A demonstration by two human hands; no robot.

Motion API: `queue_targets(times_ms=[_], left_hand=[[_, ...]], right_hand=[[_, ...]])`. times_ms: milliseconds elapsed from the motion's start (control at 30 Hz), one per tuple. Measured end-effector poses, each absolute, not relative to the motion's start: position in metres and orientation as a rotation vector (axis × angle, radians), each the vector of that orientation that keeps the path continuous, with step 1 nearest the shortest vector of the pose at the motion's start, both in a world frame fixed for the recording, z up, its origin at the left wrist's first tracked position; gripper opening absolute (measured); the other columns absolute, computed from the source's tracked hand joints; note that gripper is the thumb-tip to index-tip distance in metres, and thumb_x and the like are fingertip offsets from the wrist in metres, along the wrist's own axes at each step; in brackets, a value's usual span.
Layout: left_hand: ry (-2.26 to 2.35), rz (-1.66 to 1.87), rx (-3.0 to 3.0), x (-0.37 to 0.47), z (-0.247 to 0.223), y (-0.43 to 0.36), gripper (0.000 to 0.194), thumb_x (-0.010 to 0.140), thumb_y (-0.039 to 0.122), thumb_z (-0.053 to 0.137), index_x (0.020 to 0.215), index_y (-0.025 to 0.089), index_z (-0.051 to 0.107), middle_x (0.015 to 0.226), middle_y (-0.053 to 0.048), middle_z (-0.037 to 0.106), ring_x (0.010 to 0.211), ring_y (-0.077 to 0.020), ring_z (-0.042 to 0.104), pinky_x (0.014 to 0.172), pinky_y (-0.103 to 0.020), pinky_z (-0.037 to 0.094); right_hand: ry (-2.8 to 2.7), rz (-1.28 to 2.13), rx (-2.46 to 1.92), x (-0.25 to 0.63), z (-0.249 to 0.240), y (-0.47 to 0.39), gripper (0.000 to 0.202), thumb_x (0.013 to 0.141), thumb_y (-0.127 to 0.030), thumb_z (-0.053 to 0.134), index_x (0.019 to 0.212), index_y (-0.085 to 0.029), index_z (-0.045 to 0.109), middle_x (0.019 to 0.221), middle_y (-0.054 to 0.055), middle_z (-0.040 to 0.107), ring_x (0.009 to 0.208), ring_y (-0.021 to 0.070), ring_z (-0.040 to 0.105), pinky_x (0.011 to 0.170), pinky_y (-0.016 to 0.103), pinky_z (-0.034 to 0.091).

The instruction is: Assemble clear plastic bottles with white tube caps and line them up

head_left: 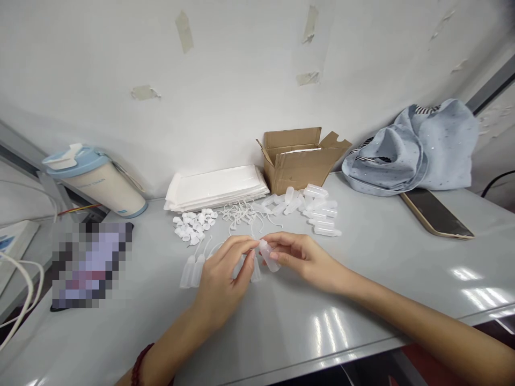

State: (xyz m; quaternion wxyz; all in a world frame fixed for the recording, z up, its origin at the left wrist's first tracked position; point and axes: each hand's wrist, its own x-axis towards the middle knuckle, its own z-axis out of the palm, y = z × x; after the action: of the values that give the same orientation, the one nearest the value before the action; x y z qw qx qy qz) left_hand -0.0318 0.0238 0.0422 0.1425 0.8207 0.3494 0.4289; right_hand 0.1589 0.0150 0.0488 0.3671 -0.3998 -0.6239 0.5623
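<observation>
At the far left, white cables point(28, 284) loop beside the grey desk point(156, 268). A flat, dark-edged object point(94, 262) lies near them, its surface pixelated. Behind it is a cream tumbler point(107, 187) with a blue lid. Further right, a stack of white packets point(217, 185) lies against the wall, and a heap of small white caps point(195, 225) sits just in front of it. Nearer the person, a row of translucent bottles point(187, 273) has thin cords at the tops, partly hidden by the left hand point(225, 273). That hand's thumb and forefinger are close together at the neck of the held bottle point(270, 258); whether they grip anything cannot be told. Loose white cords point(241, 214) lie tangled behind. The right hand point(300, 257) holds this bottle between thumb and fingers, tilted, over the front middle of the desk. Beyond it, more bottles point(325, 212) lie piled before an open cardboard box point(306, 171). At the right, a light blue cloth bag point(446, 145) rests partly over a phone point(438, 214).
</observation>
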Motion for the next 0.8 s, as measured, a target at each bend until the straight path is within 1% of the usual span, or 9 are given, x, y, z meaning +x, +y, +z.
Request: queue_targets(times_ms=[167,267,433,500,567,633,667,733,800], left_hand=[[0.965,1.227,2.373,-0.030,0.045,0.021,0.021,0.088,0.006,0.050,0.100,0.019,0.061,0.093,-0.004,0.065,0.084,-0.0132,0.063,0.073,-0.024,0.051],[0.977,1.237,2.407,-0.031,0.045,0.021,0.019,0.087,0.011,0.055,0.104,0.019,0.059,0.101,-0.006,0.063,0.092,-0.0168,0.062,0.079,-0.029,0.052],[0.950,1.150,2.623,-0.032,0.040,0.023,0.040,0.083,0.024,0.066,0.119,0.016,0.052,0.115,-0.012,0.059,0.113,-0.0274,0.051,0.096,-0.044,0.046],[0.922,1.127,2.691,-0.032,0.038,0.024,0.044,0.083,0.026,0.067,0.122,0.015,0.050,0.115,-0.012,0.059,0.116,-0.0285,0.049,0.097,-0.045,0.046],[0.912,1.136,2.723,-0.031,0.036,0.024,0.043,0.083,0.025,0.066,0.122,0.014,0.049,0.113,-0.013,0.060,0.114,-0.0283,0.050,0.096,-0.045,0.047],[0.920,1.139,2.734,-0.031,0.035,0.024,0.042,0.083,0.023,0.066,0.121,0.014,0.050,0.112,-0.013,0.061,0.111,-0.0280,0.051,0.095,-0.045,0.048],[0.929,1.130,2.735,-0.031,0.034,0.024,0.042,0.083,0.022,0.067,0.120,0.014,0.050,0.112,-0.012,0.061,0.111,-0.0280,0.051,0.095,-0.045,0.048],[0.943,1.084,2.739,-0.031,0.033,0.025,0.042,0.082,0.022,0.067,0.119,0.014,0.050,0.111,-0.012,0.062,0.110,-0.0283,0.051,0.093,-0.046,0.049],[0.956,1.027,2.737,-0.031,0.031,0.027,0.042,0.081,0.022,0.068,0.118,0.015,0.051,0.110,-0.011,0.063,0.109,-0.0291,0.051,0.092,-0.047,0.050]], right_hand=[[-1.427,1.644,-0.924,0.160,0.047,0.018,0.024,0.088,-0.025,0.055,0.110,-0.017,0.062,0.089,0.004,0.071,0.089,0.0171,0.066,0.087,0.036,0.047],[-1.297,1.716,-0.928,0.160,0.048,0.018,0.022,0.085,-0.026,0.061,0.106,-0.018,0.064,0.089,0.004,0.072,0.087,0.0170,0.067,0.089,0.036,0.047],[-1.102,1.862,-0.852,0.159,0.048,0.018,0.025,0.080,-0.026,0.067,0.103,-0.016,0.066,0.094,0.007,0.072,0.086,0.0190,0.070,0.087,0.036,0.049],[-1.091,1.891,-0.811,0.159,0.047,0.018,0.026,0.081,-0.026,0.066,0.104,-0.015,0.066,0.094,0.008,0.072,0.086,0.0189,0.070,0.086,0.036,0.050],[-1.131,1.893,-0.796,0.159,0.046,0.018,0.026,0.084,-0.026,0.062,0.106,-0.014,0.065,0.093,0.008,0.072,0.087,0.0189,0.069,0.087,0.036,0.049],[-1.266,1.814,-0.842,0.159,0.044,0.018,0.025,0.087,-0.025,0.057,0.108,-0.015,0.064,0.094,0.008,0.071,0.090,0.0193,0.068,0.088,0.038,0.049],[-1.370,1.712,-0.904,0.159,0.044,0.018,0.024,0.088,-0.024,0.054,0.108,-0.016,0.064,0.096,0.008,0.071,0.093,0.0197,0.067,0.089,0.039,0.048],[-1.608,1.393,-1.072,0.158,0.042,0.016,0.023,0.091,-0.021,0.048,0.107,-0.017,0.064,0.101,0.008,0.069,0.098,0.0206,0.064,0.091,0.040,0.047],[-1.799,1.065,-1.207,0.157,0.041,0.014,0.024,0.091,-0.018,0.046,0.107,-0.017,0.064,0.102,0.009,0.067,0.097,0.0208,0.062,0.088,0.040,0.047]])
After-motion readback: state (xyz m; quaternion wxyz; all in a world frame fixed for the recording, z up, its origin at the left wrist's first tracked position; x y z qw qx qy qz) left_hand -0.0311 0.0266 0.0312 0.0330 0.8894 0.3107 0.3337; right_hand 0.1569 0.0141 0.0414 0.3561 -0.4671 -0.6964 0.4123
